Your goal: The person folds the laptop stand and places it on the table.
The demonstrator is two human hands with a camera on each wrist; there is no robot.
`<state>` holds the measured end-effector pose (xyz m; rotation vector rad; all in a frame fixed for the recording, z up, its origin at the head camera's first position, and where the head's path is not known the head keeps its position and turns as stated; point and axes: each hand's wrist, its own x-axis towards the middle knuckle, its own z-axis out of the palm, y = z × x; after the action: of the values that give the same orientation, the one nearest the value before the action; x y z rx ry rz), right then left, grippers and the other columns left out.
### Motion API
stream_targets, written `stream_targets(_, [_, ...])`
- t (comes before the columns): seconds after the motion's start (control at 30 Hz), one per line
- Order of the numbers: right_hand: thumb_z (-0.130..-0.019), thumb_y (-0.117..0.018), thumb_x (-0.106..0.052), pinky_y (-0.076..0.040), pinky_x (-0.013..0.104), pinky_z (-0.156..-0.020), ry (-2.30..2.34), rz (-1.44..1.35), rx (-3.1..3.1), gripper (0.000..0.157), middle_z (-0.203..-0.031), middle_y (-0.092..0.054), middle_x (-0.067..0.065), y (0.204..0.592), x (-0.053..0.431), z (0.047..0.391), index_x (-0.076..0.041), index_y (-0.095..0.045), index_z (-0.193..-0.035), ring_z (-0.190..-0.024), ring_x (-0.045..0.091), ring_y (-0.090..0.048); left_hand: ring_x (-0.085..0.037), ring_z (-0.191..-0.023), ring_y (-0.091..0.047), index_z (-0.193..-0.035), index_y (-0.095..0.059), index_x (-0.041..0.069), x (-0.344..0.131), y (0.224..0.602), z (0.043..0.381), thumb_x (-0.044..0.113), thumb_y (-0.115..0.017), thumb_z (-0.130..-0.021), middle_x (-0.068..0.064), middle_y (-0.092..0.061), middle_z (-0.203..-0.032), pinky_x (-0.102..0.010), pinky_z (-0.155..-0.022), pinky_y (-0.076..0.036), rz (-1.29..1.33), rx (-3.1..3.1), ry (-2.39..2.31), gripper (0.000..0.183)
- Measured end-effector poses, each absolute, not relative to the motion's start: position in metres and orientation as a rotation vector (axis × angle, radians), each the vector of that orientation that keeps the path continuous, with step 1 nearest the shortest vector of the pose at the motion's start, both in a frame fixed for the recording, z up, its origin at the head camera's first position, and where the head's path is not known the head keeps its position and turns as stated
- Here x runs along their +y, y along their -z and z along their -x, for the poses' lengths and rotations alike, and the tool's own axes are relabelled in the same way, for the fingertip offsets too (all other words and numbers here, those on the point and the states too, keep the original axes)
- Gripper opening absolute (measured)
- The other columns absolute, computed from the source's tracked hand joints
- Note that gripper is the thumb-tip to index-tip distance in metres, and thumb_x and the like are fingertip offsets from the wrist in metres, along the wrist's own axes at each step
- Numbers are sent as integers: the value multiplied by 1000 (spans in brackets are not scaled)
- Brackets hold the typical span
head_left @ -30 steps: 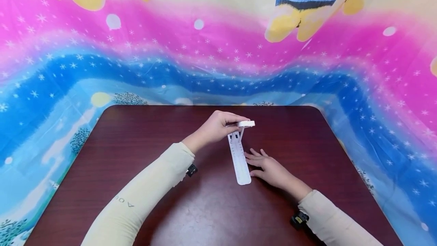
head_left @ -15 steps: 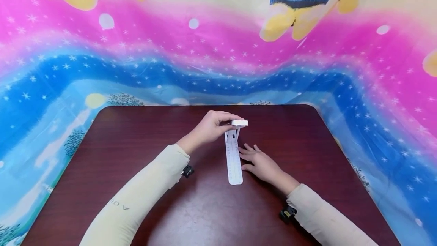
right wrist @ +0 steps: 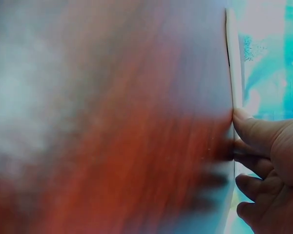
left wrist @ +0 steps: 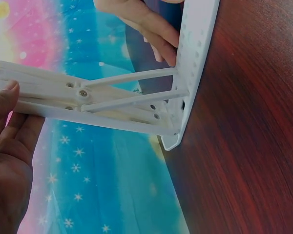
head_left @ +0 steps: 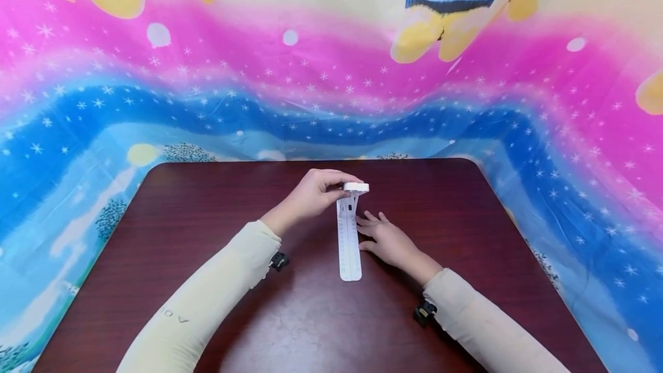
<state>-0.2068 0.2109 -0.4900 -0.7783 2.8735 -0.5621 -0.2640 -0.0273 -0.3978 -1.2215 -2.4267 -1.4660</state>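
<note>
A white folding stand [head_left: 349, 255] stands on the table, its long dotted base lying flat and pointing toward me. From the base's far end rises an upright panel [left wrist: 44, 92], braced by thin struts [left wrist: 129, 76]. My left hand [head_left: 311, 193] pinches the panel's top between thumb and fingers. Beside the base's right edge is my right hand [head_left: 388, 240], low over the table with fingers spread. In the right wrist view, the right thumb [right wrist: 254, 129] touches the base's side edge [right wrist: 231, 48]. The far fingertips' contact is unclear there.
The dark reddish-brown table [head_left: 290, 327] has rounded far corners. Behind it and along its sides hangs a colourful printed cloth [head_left: 331, 85]. Black wrist cameras [head_left: 278, 261] sit at both sleeve cuffs.
The near end of the stand's base has swung slightly left, and the right hand has shifted left with it. The left hand keeps its grip on the panel. The head view has also shifted slightly.
</note>
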Motion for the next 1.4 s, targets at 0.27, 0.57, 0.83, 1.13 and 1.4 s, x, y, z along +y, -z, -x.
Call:
stream_targets(0.27, [-94, -75, -27, -19, 59, -124, 505, 763, 2873, 52, -153, -52, 10, 490, 205, 215, -6, -62, -140, -151, 33, -33, -9, -97, -66, -124, -76, 20, -33, 398, 263, -1, -71, -94, 6, -75, -116, -30, -76, -53, 1234, -2425, 1488, 37])
stream_targets(0.57, [-94, -76, -27, -21, 61, -123, 499, 775, 2836, 53, -154, -51, 10, 486, 209, 226, -7, -62, -141, -151, 34, -33, -11, -103, -64, -130, -72, 23, -31, 400, 258, 4, -71, -96, 5, -72, -123, -38, -87, -56, 1204, -2455, 1560, 39])
stream_targets(0.83, [-95, -75, -23, -25, 62, -121, 620, 744, 2867, 45, -156, -50, 8, 482, 213, 240, -9, -67, -137, -149, 35, -38, -18, -125, -63, -139, -63, 14, -35, 415, 261, 5, -76, -92, -1, -66, -136, -33, -106, -52, 1056, -2546, 1625, 49])
stream_targets(1.13, [-92, -78, -21, -41, 51, -116, 795, 651, 2904, 29, -154, -52, 8, 483, 216, 257, -13, -76, -120, -146, 30, -44, -26, -125, -63, -115, -67, 8, -44, 451, 274, 12, -82, -88, -7, -67, -132, -42, -109, -49, 779, -2729, 1396, 32])
stream_targets(1.4, [-90, -80, -20, -42, 51, -115, 859, 631, 2877, 24, -147, -57, 12, 483, 214, 267, -15, -77, -113, -142, 31, -48, -27, -133, -55, -102, -78, 11, -39, 476, 281, 17, -84, -86, -13, -62, -140, -40, -114, -43, 884, -2918, 1025, 18])
